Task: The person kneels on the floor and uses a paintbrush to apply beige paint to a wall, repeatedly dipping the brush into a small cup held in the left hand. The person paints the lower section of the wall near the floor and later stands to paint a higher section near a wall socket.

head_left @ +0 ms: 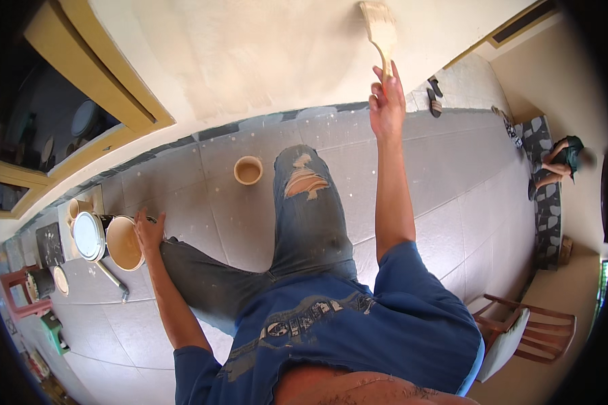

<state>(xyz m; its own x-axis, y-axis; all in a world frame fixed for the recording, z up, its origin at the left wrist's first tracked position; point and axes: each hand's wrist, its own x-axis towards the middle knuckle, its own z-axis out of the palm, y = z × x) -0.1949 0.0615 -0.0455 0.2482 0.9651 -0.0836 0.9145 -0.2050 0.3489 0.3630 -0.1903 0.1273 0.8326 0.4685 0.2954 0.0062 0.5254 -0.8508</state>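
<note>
My right hand (388, 104) grips the handle of a wide flat paintbrush (380, 25), its bristles against the cream wall (263, 55). Damp-looking, darker patches show on the wall left of the brush. At the left, my left hand (149, 230) rests at the rim of a bucket (126, 244) coated inside with tan paint; whether the fingers grip the rim I cannot tell. Beside that bucket is a round whitish lid or pail top (88, 236). A small tub of tan liquid (248, 170) stands on the floor in front of my bent knee.
A yellow-framed window (131, 111) is at the upper left. Near the buckets lie a roller handle or pipe (114, 281), a pink stool (35, 304) and a green stool (55, 331). Sandals (434, 104) lie by the wall's end. A person (565, 159) sits far right, above a wooden chair (542, 334).
</note>
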